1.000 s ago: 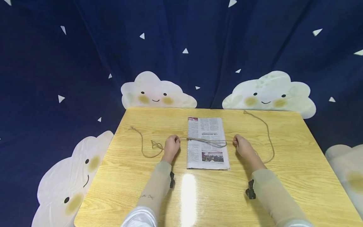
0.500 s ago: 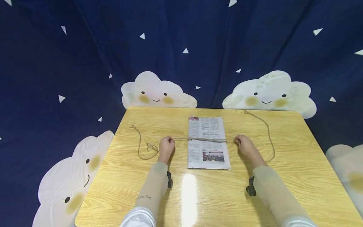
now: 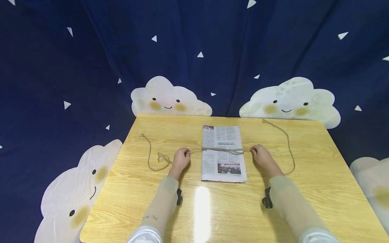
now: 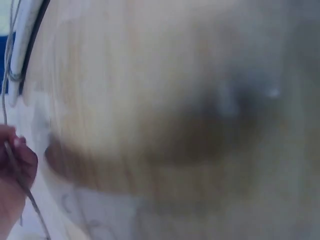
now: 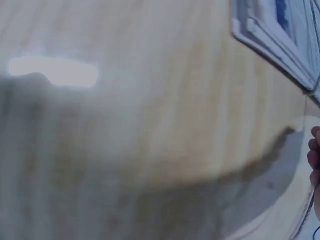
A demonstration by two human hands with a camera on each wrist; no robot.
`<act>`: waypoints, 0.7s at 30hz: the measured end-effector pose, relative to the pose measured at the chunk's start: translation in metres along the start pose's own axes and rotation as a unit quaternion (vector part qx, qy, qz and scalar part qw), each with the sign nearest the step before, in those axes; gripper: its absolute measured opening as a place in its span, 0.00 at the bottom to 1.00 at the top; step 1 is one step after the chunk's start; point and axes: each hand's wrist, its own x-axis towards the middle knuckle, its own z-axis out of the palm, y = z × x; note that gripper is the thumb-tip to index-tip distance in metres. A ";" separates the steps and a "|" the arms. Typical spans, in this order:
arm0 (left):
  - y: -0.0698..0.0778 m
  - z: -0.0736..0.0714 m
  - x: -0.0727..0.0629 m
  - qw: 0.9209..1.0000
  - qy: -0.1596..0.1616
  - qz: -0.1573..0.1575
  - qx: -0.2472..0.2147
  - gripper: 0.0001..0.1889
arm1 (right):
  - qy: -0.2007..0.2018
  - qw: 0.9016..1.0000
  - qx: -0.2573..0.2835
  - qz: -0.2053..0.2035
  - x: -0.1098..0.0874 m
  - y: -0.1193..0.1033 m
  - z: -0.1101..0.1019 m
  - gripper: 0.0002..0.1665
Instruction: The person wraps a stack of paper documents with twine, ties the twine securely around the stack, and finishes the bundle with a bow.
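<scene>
A folded newspaper (image 3: 225, 136) lies flat near the middle of the table. Thin brown twine (image 3: 223, 149) runs across it from side to side in more than one strand, slightly slack near the right edge. On the paper's left, my left hand (image 3: 181, 160) pinches one length of twine between thumb and fingers. My right hand (image 3: 263, 158) grips the other length just beyond the right edge. In the left wrist view the twine passes through the left fingers (image 4: 22, 155). Only the edge of the right hand (image 5: 315, 160) enters the right wrist view, so its grip is partly hidden there.
Past each hand a loose tail of twine trails over the wooden table (image 3: 316, 189); the left tail is looped, the right one curves to the far edge. Behind the table hangs a dark blue curtain (image 3: 182, 44) with clouds and triangles.
My left hand first pulled left, straightening the twine over the newspaper, then came back a little to the right, and the strands slackened slightly. My right hand has barely moved.
</scene>
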 end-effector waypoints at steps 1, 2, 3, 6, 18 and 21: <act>0.001 0.000 -0.003 1.000 -0.014 0.020 0.000 0.09 | -0.002 1.000 0.003 -0.002 0.003 -0.001 -0.001 0.13; 0.003 0.000 -0.007 0.999 -0.028 0.038 0.002 0.10 | 0.009 1.000 0.004 -0.020 0.008 0.002 -0.001 0.15; 0.005 0.001 -0.010 0.998 -0.037 0.055 0.008 0.09 | 0.011 1.000 0.006 -0.027 0.012 0.002 -0.002 0.16; 0.012 0.004 -0.022 0.993 -0.061 0.095 0.027 0.07 | 0.016 0.999 0.008 -0.031 0.023 -0.006 -0.005 0.17; 0.045 0.030 -0.068 0.948 -0.068 0.265 0.164 0.05 | -0.019 0.996 -0.023 -0.084 0.037 -0.030 0.002 0.08; 0.049 0.035 -0.077 0.947 -0.059 0.253 0.191 0.05 | -0.041 0.995 -0.035 -0.087 0.038 -0.027 0.006 0.08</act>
